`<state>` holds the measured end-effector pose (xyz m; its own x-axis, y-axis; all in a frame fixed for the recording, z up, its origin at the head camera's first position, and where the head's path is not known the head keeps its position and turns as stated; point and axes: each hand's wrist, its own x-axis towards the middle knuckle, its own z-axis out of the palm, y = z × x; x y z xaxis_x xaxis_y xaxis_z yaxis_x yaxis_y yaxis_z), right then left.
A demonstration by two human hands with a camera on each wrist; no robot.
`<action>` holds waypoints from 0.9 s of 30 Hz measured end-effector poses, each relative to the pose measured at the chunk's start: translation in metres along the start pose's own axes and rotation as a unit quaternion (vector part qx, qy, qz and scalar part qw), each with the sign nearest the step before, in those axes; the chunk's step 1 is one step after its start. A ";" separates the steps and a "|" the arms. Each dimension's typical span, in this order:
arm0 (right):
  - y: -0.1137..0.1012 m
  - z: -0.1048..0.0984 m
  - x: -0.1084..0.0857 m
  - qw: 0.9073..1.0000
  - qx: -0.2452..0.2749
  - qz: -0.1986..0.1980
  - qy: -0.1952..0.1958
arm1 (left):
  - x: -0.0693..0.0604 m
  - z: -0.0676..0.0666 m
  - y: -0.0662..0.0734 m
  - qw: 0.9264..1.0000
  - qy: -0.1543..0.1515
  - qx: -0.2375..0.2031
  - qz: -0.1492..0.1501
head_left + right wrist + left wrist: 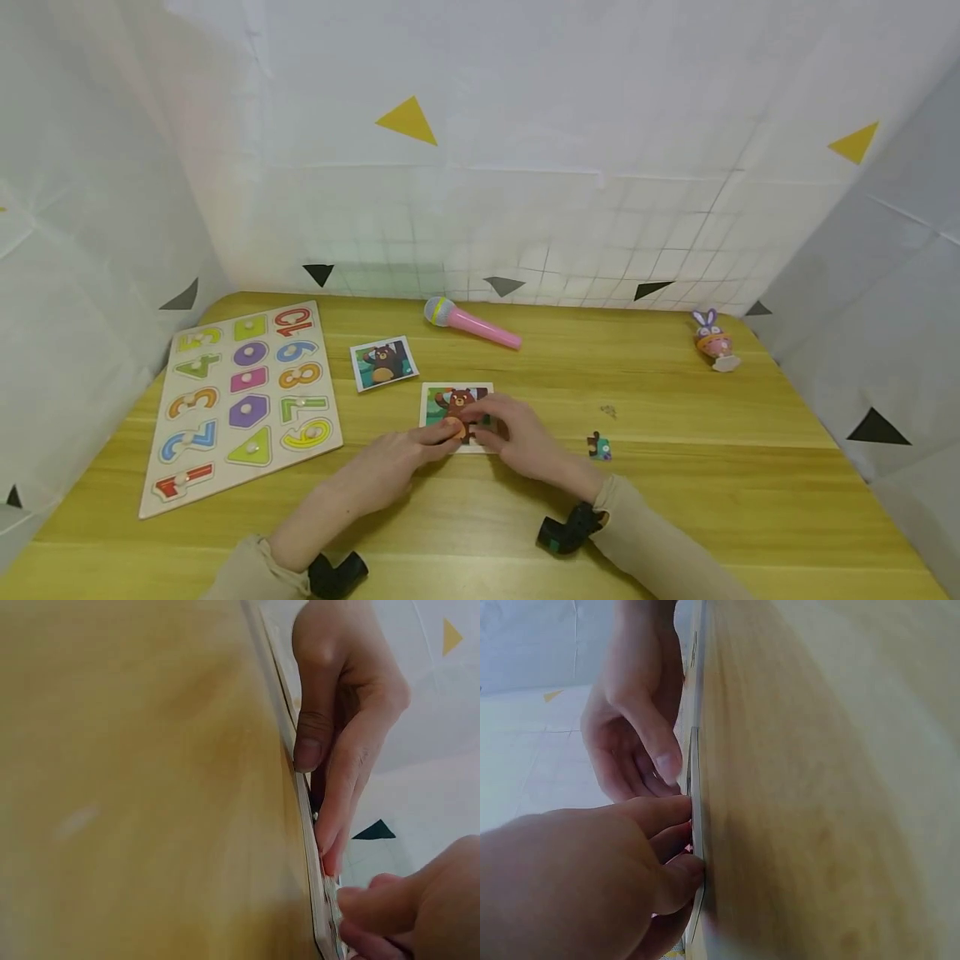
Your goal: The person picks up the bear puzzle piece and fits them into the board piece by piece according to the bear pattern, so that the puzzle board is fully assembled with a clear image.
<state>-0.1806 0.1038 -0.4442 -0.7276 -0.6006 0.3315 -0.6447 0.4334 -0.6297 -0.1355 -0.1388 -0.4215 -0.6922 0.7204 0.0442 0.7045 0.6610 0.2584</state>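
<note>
A small jigsaw puzzle (435,400) with a brown bear picture in a pale frame lies flat on the table, both hands over it. My left hand (382,471) touches its lower left part with extended fingers; in the right wrist view the left thumb (308,754) is at the frame's edge. Over the puzzle's right side is my right hand (522,437), its fingers curved and thumb apart from them, partly covering the picture. Nothing is visible in its grasp. A loose teal and brown jigsaw piece (600,447) lies right of the right hand.
A matching bear picture card (384,363) lies behind the puzzle. On the left is a wooden number and shape board (217,402). A pink toy microphone (480,325) lies at the back, a bunny figure (714,342) at the far right. White sheeting surrounds the wooden table (675,517).
</note>
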 end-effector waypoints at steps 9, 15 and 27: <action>0.015 -0.033 -0.032 0.998 -0.009 0.020 0.055 | 0.000 0.001 -0.001 1.000 -0.005 -0.004 -0.005; 0.030 -0.059 -0.056 0.996 -0.039 0.022 0.080 | 0.001 0.001 0.000 1.000 -0.008 -0.002 -0.004; 0.066 -0.110 -0.093 0.997 -0.023 0.053 0.059 | 0.001 0.001 -0.001 1.000 -0.003 -0.004 -0.002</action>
<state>-0.1816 0.2618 -0.4397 -0.8130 -0.4676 0.3469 -0.5708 0.5228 -0.6332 -0.1367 -0.1383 -0.4231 -0.6944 0.7187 0.0365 0.6997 0.6626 0.2671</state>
